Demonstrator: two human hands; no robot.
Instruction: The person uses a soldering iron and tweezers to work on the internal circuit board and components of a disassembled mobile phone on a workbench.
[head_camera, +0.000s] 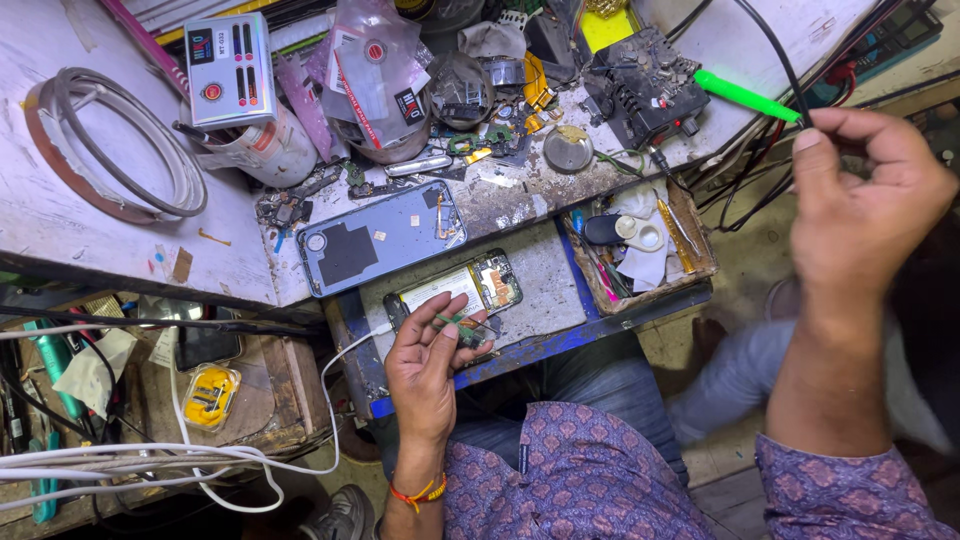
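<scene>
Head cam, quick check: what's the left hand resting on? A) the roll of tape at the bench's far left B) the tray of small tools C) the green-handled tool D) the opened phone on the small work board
D: the left hand lies on the opened phone on the small work board, with its fingers over the phone's near end, while the right hand is raised off to the side, pinching a black cable.

Tool handle (745, 96): bright green.
Back cover (380, 237): pale blue, black patch.
Sleeve (590, 480): purple, small floral print.
Wrist thread (418, 492): red and yellow.
</scene>
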